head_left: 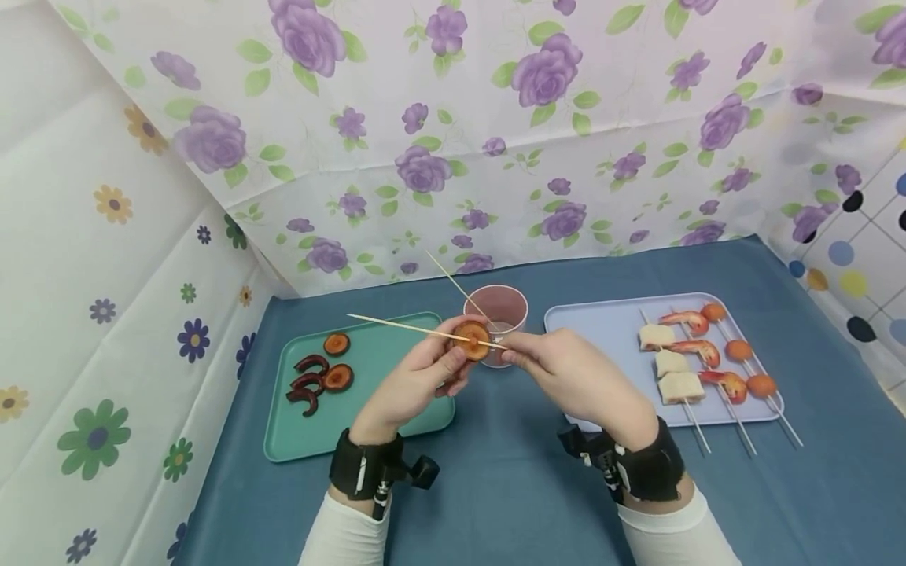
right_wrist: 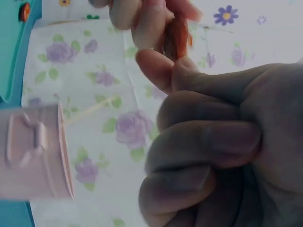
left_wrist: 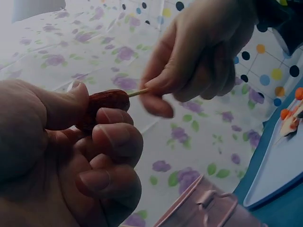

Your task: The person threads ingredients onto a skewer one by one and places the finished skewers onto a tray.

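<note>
That brown slice (head_left: 473, 351) looks light, its thin stick (head_left: 403, 325) snappable.
Left hand (head_left: 416, 379) pinches the slice's edge, likely safest; right hand (head_left: 580, 373) grips the stick.

Purple-flowered sheeting (head_left: 460, 134) rises behind a blue tablecloth (head_left: 495, 479), with a dotted, seemingly tile-patterned sheet (head_left: 869, 263) at right.

Cup (head_left: 499, 302) between left tray (head_left: 392, 385) and right tray (head_left: 591, 330)

The left tray bears slices (head_left: 338, 377) and curved pieces (head_left: 306, 380); the right tray, skewers (head_left: 729, 389). A stick (head_left: 453, 281) leans inside the cup; nearer, a threaded slice (head_left: 470, 350) sits between left hand (head_left: 416, 381) and right hand (head_left: 579, 373).
</note>
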A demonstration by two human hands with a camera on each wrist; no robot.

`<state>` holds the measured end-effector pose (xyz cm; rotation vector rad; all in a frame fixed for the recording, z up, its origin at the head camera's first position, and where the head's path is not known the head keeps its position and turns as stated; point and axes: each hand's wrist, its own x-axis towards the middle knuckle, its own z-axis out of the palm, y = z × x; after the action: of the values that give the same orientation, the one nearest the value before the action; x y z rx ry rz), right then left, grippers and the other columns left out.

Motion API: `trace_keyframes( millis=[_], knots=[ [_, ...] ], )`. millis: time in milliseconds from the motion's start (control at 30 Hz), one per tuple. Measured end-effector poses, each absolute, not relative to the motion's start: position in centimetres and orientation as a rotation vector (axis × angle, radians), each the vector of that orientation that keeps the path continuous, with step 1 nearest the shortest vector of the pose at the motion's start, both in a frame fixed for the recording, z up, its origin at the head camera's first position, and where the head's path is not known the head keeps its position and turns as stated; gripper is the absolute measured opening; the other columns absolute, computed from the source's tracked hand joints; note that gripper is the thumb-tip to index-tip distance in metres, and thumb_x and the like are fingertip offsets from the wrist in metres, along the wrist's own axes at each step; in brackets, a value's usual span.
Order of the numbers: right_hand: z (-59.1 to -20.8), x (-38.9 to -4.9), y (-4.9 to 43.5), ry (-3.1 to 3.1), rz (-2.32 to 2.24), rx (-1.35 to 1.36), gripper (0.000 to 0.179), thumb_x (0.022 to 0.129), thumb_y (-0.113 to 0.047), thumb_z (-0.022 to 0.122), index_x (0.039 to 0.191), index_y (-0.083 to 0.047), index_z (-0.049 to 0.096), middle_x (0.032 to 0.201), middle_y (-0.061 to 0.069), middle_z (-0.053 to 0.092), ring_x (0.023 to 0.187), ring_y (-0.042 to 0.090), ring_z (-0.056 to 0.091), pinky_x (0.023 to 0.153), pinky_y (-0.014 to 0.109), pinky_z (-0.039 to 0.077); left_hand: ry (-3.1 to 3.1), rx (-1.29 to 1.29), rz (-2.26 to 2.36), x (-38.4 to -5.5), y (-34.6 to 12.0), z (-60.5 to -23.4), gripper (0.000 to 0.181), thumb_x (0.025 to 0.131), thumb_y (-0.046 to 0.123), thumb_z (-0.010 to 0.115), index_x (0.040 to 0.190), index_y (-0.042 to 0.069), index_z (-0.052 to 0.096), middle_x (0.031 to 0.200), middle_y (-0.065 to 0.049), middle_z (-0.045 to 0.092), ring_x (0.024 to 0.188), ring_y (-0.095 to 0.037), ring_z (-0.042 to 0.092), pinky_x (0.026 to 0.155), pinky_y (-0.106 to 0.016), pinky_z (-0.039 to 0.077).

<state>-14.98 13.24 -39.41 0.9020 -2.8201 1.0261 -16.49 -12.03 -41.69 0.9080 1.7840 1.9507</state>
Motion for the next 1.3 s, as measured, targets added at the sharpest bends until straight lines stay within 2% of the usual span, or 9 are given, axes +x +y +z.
trace_keyframes(
  millis=[167,300,400,667,800,933,1067,1167,1300],
  knots=[
    [-39.5,-15.0,12.9,-2.812,1.073,0.901,0.022,0.112,-0.029,0.059,0.12,-0.016,0.075,0.083,-0.008,0.065,0.069,0.01,0.054,0.067,0.035,0.047,1.772,0.916,1.909,-16.5,-11.5,-41.9,0.056,0.117,0.031,0.043,0.161,-0.002,0.033,0.097,-0.01,0.052,0.065,-0.018,0.043,0.056,-0.029,0.037],
    [-39.4,-14.9,13.0,-2.793,1.146,0.871,0.022,0.112,-0.029,0.06,0.121,-0.015,0.075,0.084,-0.009,0.064,0.069,0.01,0.053,0.065,0.034,0.046,1.784,0.92,1.945,-16.5,-11.9,-41.8,0.054,0.117,0.029,0.042,0.16,-0.003,0.034,0.093,-0.013,0.051,0.063,-0.018,0.044,0.052,-0.032,0.033],
    [-39.2,-14.9,13.1,-2.78,1.149,0.858,0.021,0.113,-0.027,0.06,0.119,-0.016,0.077,0.087,-0.01,0.066,0.068,0.01,0.053,0.064,0.034,0.045,1.794,0.905,1.97,-16.5,-12.3,-41.7,0.051,0.118,0.028,0.041,0.159,-0.002,0.037,0.091,-0.013,0.05,0.063,-0.018,0.045,0.05,-0.033,0.03],
    [-39.1,-14.9,13.2,-2.791,1.088,0.884,0.019,0.113,-0.025,0.06,0.119,-0.019,0.078,0.088,-0.011,0.069,0.064,0.007,0.051,0.064,0.033,0.045,1.803,0.877,1.907,-16.4,-12.4,-41.6,0.047,0.119,0.027,0.037,0.159,0.003,0.036,0.092,-0.015,0.049,0.063,-0.022,0.045,0.051,-0.028,0.033],
    [-39.4,-14.9,12.7,-2.768,1.135,0.966,0.019,0.114,-0.027,0.058,0.116,-0.022,0.076,0.072,-0.014,0.055,0.054,0.005,0.042,0.057,0.03,0.04,1.795,0.805,1.882,-16.0,-12.2,-41.2,0.047,0.119,0.036,0.036,0.156,0.008,0.036,0.091,-0.013,0.049,0.062,-0.025,0.043,0.053,-0.027,0.035],
    [-39.8,-14.9,11.9,-2.717,1.196,1.02,0.021,0.115,-0.029,0.055,0.111,-0.021,0.074,0.062,-0.013,0.035,0.05,0.005,0.034,0.053,0.028,0.032,1.751,0.753,1.914,-15.7,-11.8,-41.0,0.05,0.119,0.041,0.034,0.152,0.004,0.031,0.088,-0.011,0.048,0.06,-0.02,0.041,0.051,-0.03,0.031],
    [-40.1,-14.8,11.3,-2.682,1.23,1.0,0.021,0.115,-0.026,0.055,0.103,-0.02,0.071,0.064,-0.012,0.035,0.051,0.005,0.033,0.054,0.029,0.031,1.708,0.739,1.964,-15.6,-11.6,-41.0,0.05,0.119,0.039,0.033,0.152,0.001,0.028,0.093,-0.012,0.051,0.062,-0.017,0.037,0.051,-0.033,0.025],
    [-40.1,-14.7,11.1,-2.686,1.222,0.989,0.021,0.115,-0.023,0.055,0.1,-0.019,0.069,0.067,-0.012,0.037,0.054,0.005,0.034,0.056,0.029,0.033,1.686,0.732,1.98,-15.5,-11.4,-41.1,0.047,0.119,0.036,0.032,0.152,0.003,0.029,0.1,-0.013,0.054,0.065,-0.016,0.036,0.053,-0.032,0.025],
    [-40.1,-14.7,11.2,-2.697,1.216,0.961,0.021,0.115,-0.023,0.055,0.1,-0.019,0.069,0.067,-0.011,0.038,0.054,0.005,0.035,0.056,0.029,0.034,1.687,0.741,1.98,-15.6,-11.2,-41.2,0.045,0.12,0.034,0.03,0.152,0.002,0.028,0.097,-0.014,0.051,0.066,-0.016,0.035,0.054,-0.029,0.027]
  ],
)
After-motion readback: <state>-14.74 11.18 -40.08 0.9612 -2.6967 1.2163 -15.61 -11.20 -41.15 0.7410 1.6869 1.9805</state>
